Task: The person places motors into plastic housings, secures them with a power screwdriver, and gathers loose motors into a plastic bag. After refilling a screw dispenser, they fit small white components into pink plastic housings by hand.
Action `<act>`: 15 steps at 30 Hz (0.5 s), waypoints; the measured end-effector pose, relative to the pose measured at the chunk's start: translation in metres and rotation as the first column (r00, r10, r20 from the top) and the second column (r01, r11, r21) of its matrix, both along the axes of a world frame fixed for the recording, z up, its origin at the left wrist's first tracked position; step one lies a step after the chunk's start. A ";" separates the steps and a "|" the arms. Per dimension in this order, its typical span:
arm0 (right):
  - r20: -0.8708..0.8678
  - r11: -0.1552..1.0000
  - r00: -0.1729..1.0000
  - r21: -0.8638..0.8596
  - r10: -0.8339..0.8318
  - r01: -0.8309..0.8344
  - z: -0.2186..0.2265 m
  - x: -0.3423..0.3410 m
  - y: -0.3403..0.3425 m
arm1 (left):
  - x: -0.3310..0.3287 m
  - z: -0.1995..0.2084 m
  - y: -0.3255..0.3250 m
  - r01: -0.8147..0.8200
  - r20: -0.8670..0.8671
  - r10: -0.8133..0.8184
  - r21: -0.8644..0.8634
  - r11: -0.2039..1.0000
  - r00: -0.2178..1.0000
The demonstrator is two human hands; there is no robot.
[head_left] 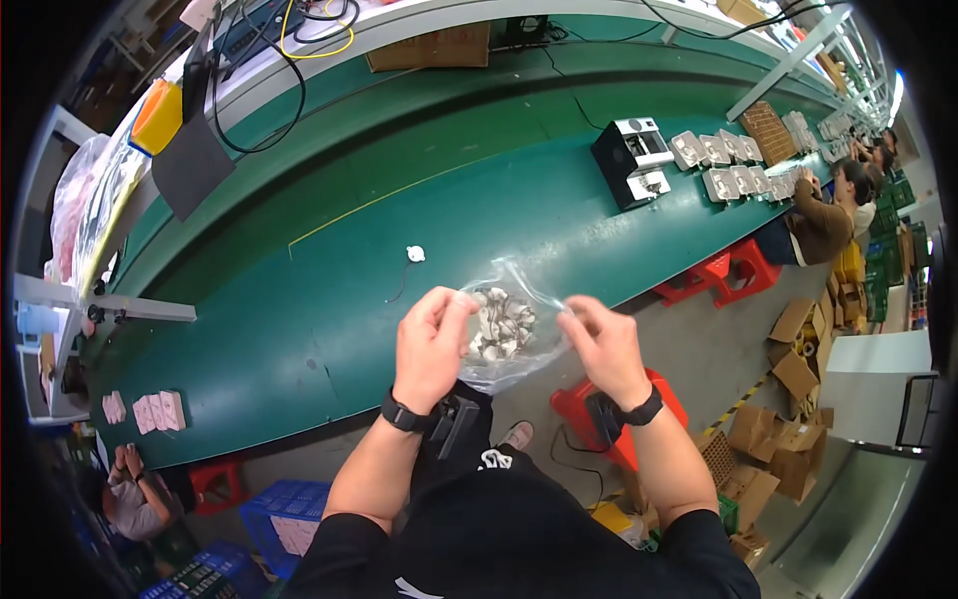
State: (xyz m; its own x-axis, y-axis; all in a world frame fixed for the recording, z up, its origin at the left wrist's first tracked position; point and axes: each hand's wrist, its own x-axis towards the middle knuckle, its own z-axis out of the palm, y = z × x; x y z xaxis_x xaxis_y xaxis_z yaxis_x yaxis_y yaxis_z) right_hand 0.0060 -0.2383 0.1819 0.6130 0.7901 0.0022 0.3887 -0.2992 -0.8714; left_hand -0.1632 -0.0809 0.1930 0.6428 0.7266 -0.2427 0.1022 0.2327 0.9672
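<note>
A clear plastic bag [491, 375] is held at the near edge of the green workbench, its mouth spread wide. Inside it lies a heap of small white parts with dark thin wires [503, 321]. My left hand [429, 344] pinches the bag's left rim between thumb and fingers. On the opposite side, my right hand [607, 347] grips the right rim, slightly blurred. One round white part with a thin wire [415, 255] lies alone on the bench beyond my left hand.
A black and silver machine [633, 163] stands at the far right, beside rows of grey metal housings [736, 182]. A co-worker [823, 215] sits beyond them; another person [140, 499] is at lower left near pink stacks [160, 410]. A red stool [654, 399] stands by my right arm.
</note>
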 end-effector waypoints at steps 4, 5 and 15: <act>-0.293 0.974 0.951 0.173 -0.094 0.150 0.003 0.042 0.050 | -0.026 -0.004 0.009 -0.049 0.023 0.052 -0.122 0.991 0.998; -0.272 0.982 0.954 0.101 -0.125 0.158 -0.014 0.064 0.069 | -0.030 -0.005 0.009 -0.048 0.019 0.052 -0.157 0.986 0.998; 0.345 0.384 0.231 -0.490 0.910 -0.782 -0.177 0.017 0.289 | -0.074 -0.022 0.036 0.130 -0.125 -0.160 -0.218 0.967 0.979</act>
State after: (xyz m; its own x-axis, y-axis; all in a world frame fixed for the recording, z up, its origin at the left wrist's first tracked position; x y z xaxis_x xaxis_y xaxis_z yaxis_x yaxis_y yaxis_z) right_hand 0.0227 0.0509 0.0051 -0.4779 0.8610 -0.1741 0.8280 0.3753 -0.4165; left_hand -0.2372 -0.0444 0.1708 0.6858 0.5523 -0.4740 0.2811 0.3997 0.8725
